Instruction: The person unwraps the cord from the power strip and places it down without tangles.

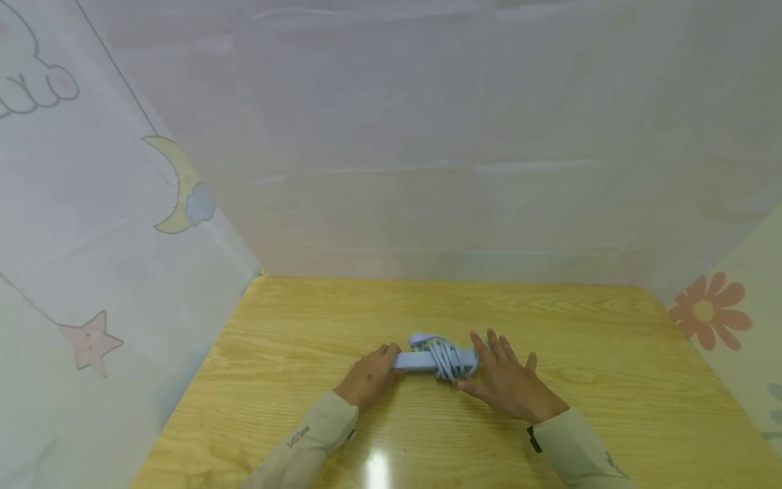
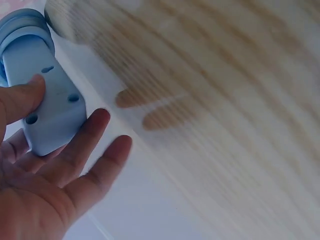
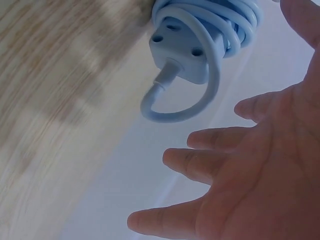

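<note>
A pale blue power strip (image 1: 415, 361) lies crosswise near the middle of the wooden table in the head view. Its cord (image 1: 448, 360) is wound in several loops around the right half, and the plug (image 1: 420, 339) sticks out behind. My left hand (image 1: 370, 375) grips the strip's left end; in the left wrist view the thumb presses the face with small round holes, fingers on the other side. Beside the right end is my right hand (image 1: 512, 386), fingers spread. The right wrist view shows its palm (image 3: 270, 175) apart from the strip's end (image 3: 182, 47), where the cord emerges in a loop.
The wooden table (image 1: 293, 319) has a pale sheet (image 1: 427, 136) hanging behind it. More printed sheet stands at both sides, with a moon (image 1: 174, 183) and star (image 1: 91, 341) on the left and a flower (image 1: 711, 311) on the right.
</note>
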`<state>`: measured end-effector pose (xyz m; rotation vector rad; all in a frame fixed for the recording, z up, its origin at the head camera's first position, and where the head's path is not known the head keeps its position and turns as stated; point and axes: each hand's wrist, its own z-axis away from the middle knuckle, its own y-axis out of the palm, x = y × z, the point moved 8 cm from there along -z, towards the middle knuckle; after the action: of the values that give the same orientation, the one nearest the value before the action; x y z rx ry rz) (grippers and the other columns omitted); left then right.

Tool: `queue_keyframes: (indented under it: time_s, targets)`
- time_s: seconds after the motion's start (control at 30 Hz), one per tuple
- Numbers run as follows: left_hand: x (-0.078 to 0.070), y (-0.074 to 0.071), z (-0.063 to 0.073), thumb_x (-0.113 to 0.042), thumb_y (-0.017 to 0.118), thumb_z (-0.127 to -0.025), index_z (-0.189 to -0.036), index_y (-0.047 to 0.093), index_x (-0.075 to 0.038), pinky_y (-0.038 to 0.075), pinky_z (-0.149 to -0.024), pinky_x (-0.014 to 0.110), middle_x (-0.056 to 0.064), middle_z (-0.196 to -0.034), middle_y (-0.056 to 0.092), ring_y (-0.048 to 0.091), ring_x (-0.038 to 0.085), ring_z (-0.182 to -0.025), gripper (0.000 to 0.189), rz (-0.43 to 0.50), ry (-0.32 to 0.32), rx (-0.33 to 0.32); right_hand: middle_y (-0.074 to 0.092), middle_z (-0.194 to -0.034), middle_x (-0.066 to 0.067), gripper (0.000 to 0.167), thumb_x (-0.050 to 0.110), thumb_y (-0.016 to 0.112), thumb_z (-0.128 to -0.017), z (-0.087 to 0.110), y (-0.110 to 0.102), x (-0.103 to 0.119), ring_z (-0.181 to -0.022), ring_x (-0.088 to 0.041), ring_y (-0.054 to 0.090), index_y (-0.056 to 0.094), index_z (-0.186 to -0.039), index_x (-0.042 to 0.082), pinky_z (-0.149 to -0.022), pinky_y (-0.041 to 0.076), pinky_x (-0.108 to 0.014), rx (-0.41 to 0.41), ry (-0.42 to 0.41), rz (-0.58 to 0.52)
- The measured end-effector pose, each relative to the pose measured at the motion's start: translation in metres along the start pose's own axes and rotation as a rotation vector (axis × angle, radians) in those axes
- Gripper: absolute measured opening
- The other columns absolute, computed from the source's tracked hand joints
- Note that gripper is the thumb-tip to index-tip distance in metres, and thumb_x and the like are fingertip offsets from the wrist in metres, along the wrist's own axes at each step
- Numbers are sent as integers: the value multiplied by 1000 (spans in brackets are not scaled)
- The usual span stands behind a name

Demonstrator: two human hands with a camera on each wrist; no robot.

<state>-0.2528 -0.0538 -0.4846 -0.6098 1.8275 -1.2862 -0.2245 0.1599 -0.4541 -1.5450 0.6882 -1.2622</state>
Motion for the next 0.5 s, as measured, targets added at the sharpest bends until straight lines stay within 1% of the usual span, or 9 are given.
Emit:
queue_keyframes:
  time_s: [0.1, 0.2, 0.4, 0.5]
  targets:
    - [-4, -4, 2, -13, 65, -98, -115, 51, -9, 56, -80, 32, 9, -108, 64, 66, 21, -96, 23, 42, 25, -38, 16, -157, -35, 93, 59, 59, -94, 1, -1, 1, -141, -57, 20, 23, -157, 2, -90, 7, -89, 5, 4, 2]
    - [-9, -9, 3, -10, 66, -97, -118, 52, -9, 56, -86, 33, 10, -111, 65, 67, 23, -102, 26, 52, 78, -91, 16, -157, -35, 93, 58, 60, -94, 2, -2, 2, -141, -57, 20, 23, -157, 2, -90, 7, -89, 1, 5, -1]
    - [-15, -17, 7, -4, 69, -93, -118, 55, -7, 56, -87, 31, 10, -112, 66, 68, 23, -101, 29, 93, 190, -192, 16, -158, -34, 93, 59, 60, -93, 5, -6, 5, -141, -57, 19, 23, -157, 3, -91, 8, -89, -8, -6, -4]
    - [-17, -20, 10, -3, 70, -92, -117, 56, -5, 55, -86, 29, 11, -111, 67, 68, 23, -100, 29, 105, 226, -227, 15, -158, -33, 93, 60, 59, -93, 6, -7, 7, -142, -56, 18, 22, -158, 4, -92, 7, -88, -6, -13, -4]
